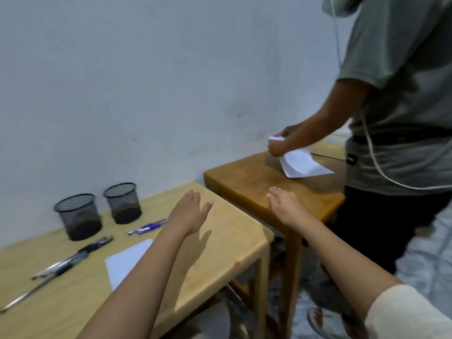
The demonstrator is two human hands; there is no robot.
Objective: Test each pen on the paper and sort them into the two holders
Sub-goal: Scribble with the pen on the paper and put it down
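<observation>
Two black mesh holders stand near the wall on the light wooden table: the left holder and the right holder. A blue pen lies just right of them. Several dark pens lie scattered at the left, near the table's front. A white sheet of paper lies partly under my left forearm. My left hand hovers open above the table's right part, fingers straight, holding nothing. My right hand hangs open over the darker neighbouring table, also holding nothing.
A darker wooden table stands to the right, separated by a gap. Another person in a grey shirt stands beside it, handling white sheets on its top. A pale wall runs behind both tables.
</observation>
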